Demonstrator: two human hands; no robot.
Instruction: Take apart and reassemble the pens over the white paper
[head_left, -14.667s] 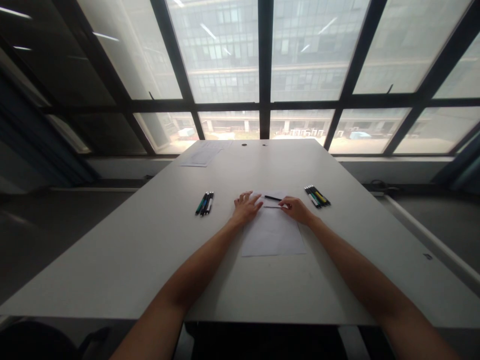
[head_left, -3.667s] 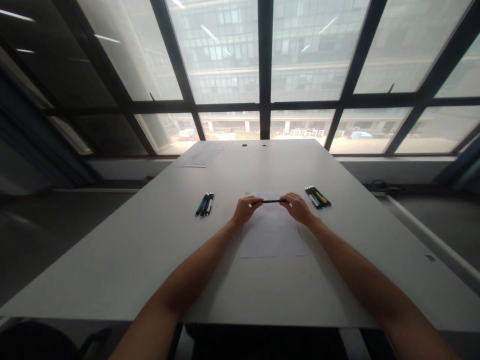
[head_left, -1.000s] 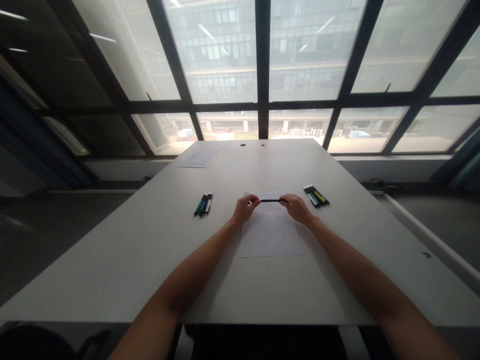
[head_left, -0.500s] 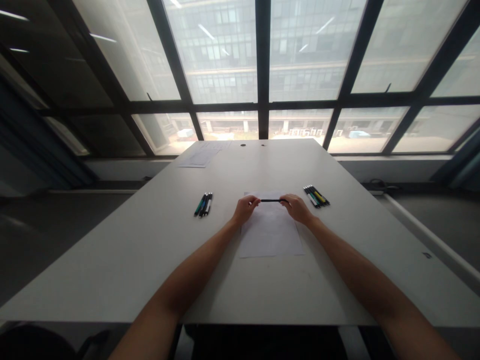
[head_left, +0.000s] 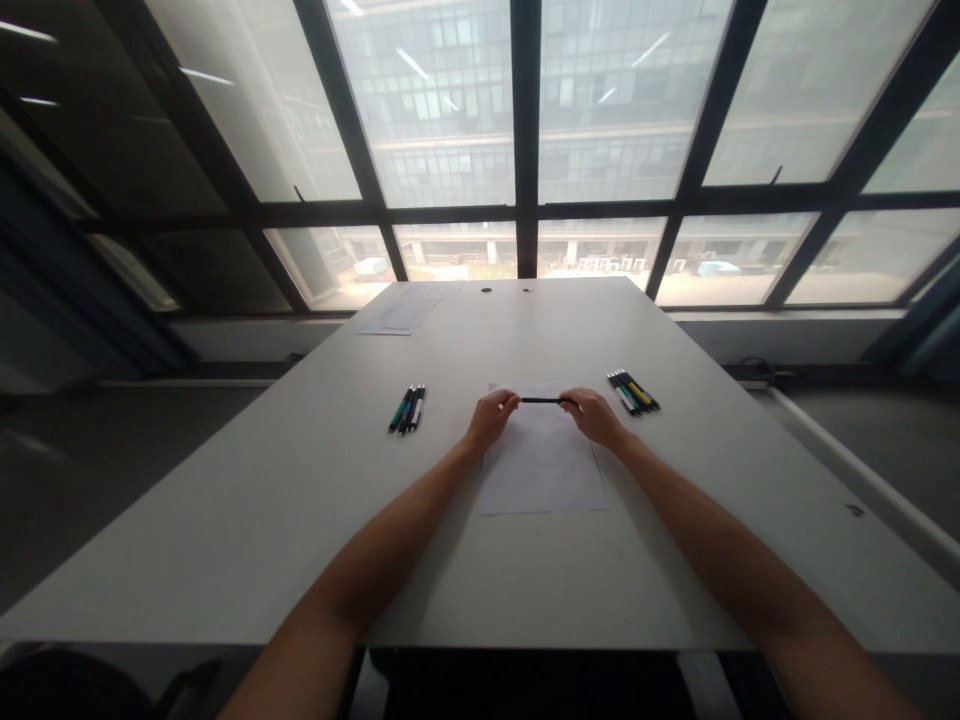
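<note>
A slim black pen (head_left: 540, 400) is held level between my two hands, above the far part of a white paper sheet (head_left: 544, 470). My left hand (head_left: 493, 415) pinches its left end between thumb and fingers. The right end sits in the closed fingers of my right hand (head_left: 591, 412). Both tips of the pen are hidden by the fingers. To the left of my left hand lies a group of several pens (head_left: 407, 409). Another group of several pens (head_left: 633, 392), one with a yellow part, lies just beyond and right of my right hand.
All of this is on a long white table (head_left: 285, 500). More papers (head_left: 401, 312) lie at its far left, and a small dark round fitting (head_left: 486, 290) is near the far edge. A small dark mark (head_left: 854, 510) shows at the right. Large windows (head_left: 450, 100) stand behind.
</note>
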